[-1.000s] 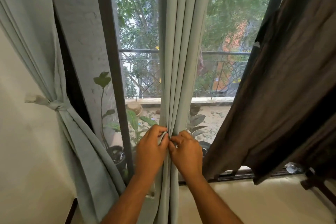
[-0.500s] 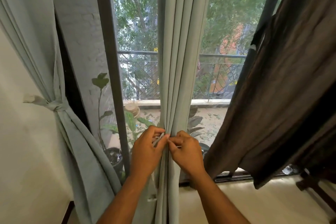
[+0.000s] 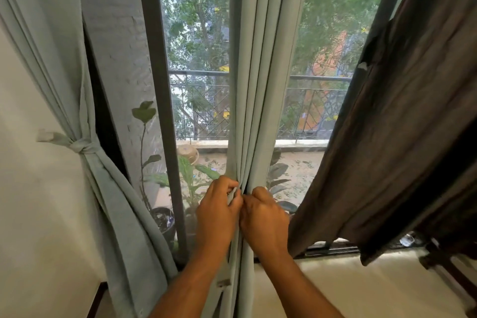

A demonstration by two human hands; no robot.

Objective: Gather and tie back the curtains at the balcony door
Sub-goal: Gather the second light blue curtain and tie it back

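A pale green curtain point(image 3: 260, 85) hangs gathered into a narrow bunch at the middle of the balcony door. My left hand point(image 3: 216, 214) and my right hand point(image 3: 265, 217) meet in front of it at waist height. Both pinch a thin strip of the same pale fabric, the tie point(image 3: 233, 195), between thumbs and fingers. The tie's path round the back of the bunch is hidden. A second pale green curtain point(image 3: 59, 59) hangs at the left, held to the wall by a knotted tie-back point(image 3: 82, 146).
A dark brown curtain point(image 3: 402, 137) hangs loose at the right. The dark door frame point(image 3: 160, 100) stands left of the gathered bunch. Potted plants point(image 3: 165, 219) sit outside on the balcony floor. A dark wooden piece point(image 3: 449, 268) juts in at lower right.
Both hands have stayed together at the front of the bunch, their fingers shifting slightly on the tie. The view has moved a little; the curtains hang as before.
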